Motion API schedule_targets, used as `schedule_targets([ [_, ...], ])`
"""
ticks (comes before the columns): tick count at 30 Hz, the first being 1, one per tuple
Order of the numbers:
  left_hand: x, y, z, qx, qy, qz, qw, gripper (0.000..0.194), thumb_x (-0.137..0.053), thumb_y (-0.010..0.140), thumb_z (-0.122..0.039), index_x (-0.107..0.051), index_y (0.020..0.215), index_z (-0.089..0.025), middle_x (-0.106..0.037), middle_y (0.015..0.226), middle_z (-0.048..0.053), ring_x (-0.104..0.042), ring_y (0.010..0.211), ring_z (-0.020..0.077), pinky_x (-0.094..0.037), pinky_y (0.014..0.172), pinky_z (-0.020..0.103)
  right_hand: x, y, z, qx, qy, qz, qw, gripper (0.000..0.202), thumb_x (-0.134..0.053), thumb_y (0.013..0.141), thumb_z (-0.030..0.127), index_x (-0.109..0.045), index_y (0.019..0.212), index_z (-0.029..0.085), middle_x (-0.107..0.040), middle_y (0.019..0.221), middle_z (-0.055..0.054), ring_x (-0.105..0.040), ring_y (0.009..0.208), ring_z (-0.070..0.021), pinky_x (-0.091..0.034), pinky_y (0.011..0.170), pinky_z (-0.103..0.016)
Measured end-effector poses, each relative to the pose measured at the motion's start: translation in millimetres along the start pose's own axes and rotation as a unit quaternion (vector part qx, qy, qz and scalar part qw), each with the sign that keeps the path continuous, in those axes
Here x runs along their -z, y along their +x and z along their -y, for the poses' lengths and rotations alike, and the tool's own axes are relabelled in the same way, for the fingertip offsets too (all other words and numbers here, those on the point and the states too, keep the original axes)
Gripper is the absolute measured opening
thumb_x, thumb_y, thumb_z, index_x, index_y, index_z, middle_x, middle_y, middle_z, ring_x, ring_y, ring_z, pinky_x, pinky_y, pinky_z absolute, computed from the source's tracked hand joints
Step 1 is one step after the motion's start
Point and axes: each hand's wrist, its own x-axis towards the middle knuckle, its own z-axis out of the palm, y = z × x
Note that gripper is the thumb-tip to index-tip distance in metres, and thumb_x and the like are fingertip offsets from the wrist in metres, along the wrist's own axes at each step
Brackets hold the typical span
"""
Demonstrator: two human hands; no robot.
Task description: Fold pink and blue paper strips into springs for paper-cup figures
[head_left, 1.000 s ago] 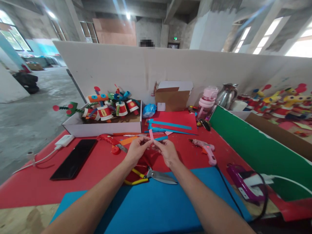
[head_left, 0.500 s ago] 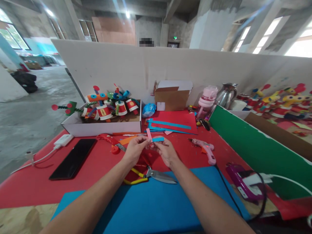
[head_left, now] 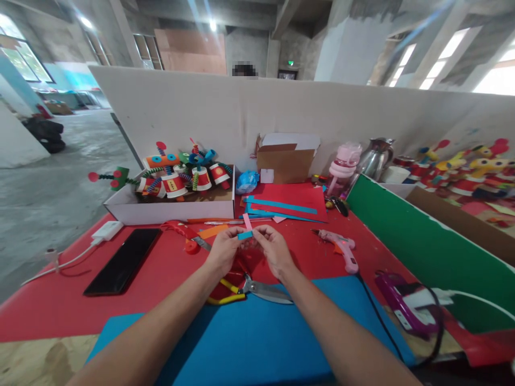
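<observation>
Two narrow paper strips, one pink point(head_left: 247, 221) and one blue point(head_left: 244, 235), cross each other between my hands above the red table top. My left hand point(head_left: 224, 251) pinches them at the left, where the blue strip's end lies by the fingertips. From the right, my right hand point(head_left: 274, 247) closes its thumb and fingers on the crossing. The pink strip's free end points up and away. Below the hands lie yellow-handled shears point(head_left: 261, 291), partly on a blue sheet point(head_left: 249, 343). Red-handled scissors point(head_left: 183, 231) rest left of my left hand.
A pink glue gun point(head_left: 340, 247) lies on the right, its cord running to a purple power strip point(head_left: 406, 305). Left is a black phone point(head_left: 123, 262). Behind stand a white box point(head_left: 173, 212) of paper-cup figures, blue strips point(head_left: 281, 205) and a pink bottle point(head_left: 344, 166).
The blue strip, which stuck out to the right over my right hand, now lies leftward across the pink one. My right fingers have shifted to the crossing.
</observation>
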Motion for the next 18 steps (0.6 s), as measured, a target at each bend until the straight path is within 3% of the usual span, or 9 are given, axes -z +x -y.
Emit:
schedule_targets([
  [11, 0.2, -2.6, -4.2, -0.078, 0.112, 0.004, 0.991, 0.023, -0.077, 0.056, -0.035, -0.068, 0.064, -0.015, -0.064, 0.057, 0.001, -0.053, 0.056, 0.0121, -0.042, 0.058, 0.025, 2.0, 0.8, 2.3, 0.062, -0.092, -0.027, 0.994, 0.018, -0.07, 0.067, 0.036, -0.066, 0.075, 0.019, -0.065, 0.066, 0.0, -0.059, 0.063, -0.0142, -0.048, 0.065, -0.027],
  [18, 2.3, -0.3, -4.1, -0.089, 0.106, 0.012, 0.99, 0.02, -0.075, 0.058, -0.031, -0.066, 0.066, -0.015, -0.064, 0.06, 0.0, -0.054, 0.058, 0.0115, -0.043, 0.061, 0.024, 3.8, 1.4, 4.1, 0.069, -0.136, -0.025, 0.988, 0.017, -0.069, 0.067, 0.032, -0.071, 0.078, 0.019, -0.068, 0.067, -0.002, -0.061, 0.064, -0.0169, -0.049, 0.067, -0.03],
])
